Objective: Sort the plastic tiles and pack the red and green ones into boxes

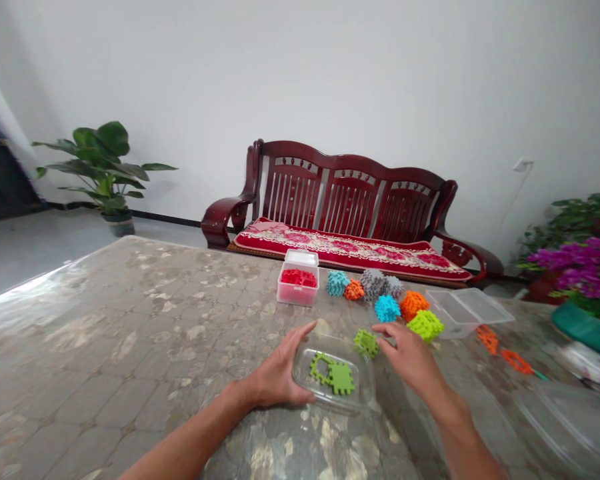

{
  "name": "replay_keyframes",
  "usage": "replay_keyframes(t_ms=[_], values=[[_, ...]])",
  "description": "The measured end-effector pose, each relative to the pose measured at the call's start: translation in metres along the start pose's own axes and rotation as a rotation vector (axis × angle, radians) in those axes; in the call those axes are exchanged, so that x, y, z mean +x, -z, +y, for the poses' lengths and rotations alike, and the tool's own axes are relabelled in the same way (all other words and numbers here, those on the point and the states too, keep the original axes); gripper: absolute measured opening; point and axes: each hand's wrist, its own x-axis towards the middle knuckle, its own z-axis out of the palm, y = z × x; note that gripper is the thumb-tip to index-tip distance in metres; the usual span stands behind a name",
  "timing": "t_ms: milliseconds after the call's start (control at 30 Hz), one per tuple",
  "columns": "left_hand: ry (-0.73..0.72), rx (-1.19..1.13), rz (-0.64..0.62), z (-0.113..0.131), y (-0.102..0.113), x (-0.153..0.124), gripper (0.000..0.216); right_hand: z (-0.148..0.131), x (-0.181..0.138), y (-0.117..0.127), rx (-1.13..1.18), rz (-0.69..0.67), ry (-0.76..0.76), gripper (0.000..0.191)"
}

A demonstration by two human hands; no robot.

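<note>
My left hand point(279, 375) curls around the left side of a clear plastic box point(361, 393) on the table, steadying it. Inside the box lie flat green interlocking pieces point(333, 373). My right hand point(407, 353) pinches a small green piece point(365, 342) at the box's far right corner. Just beyond the hands sit assembled cubes: a lime-green cube point(425, 325), a blue cube point(387, 308), an orange cube point(413, 304).
A clear box of red pieces point(297, 285) with its lid behind stands farther back. More cubes, teal point(337, 283), orange and grey point(374, 283), cluster mid-table. An empty clear box point(457, 313) and loose orange pieces point(503, 350) lie right. A wooden sofa point(347, 213) stands beyond the table.
</note>
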Motion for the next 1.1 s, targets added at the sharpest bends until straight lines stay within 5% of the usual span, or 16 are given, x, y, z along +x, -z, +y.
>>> replay_keyframes(t_ms=[233,500,633,867,1100], values=[[-0.004,0.01,0.013,-0.002,0.0,0.0,0.121,0.02,0.007,-0.03,-0.151,-0.087,-0.031,0.049],[0.022,0.007,0.011,0.002,0.0,0.0,0.122,0.022,0.008,-0.024,-0.131,0.046,-0.044,0.04],[0.014,0.0,0.014,0.0,-0.001,-0.001,0.121,-0.003,0.003,-0.008,0.046,0.103,-0.038,0.044],[-0.033,0.029,0.045,-0.003,-0.004,0.0,0.123,-0.081,-0.013,-0.012,0.165,-0.144,0.185,0.042],[-0.035,0.023,0.033,-0.001,-0.004,0.001,0.123,-0.074,-0.013,-0.028,0.16,-0.179,0.257,0.033]])
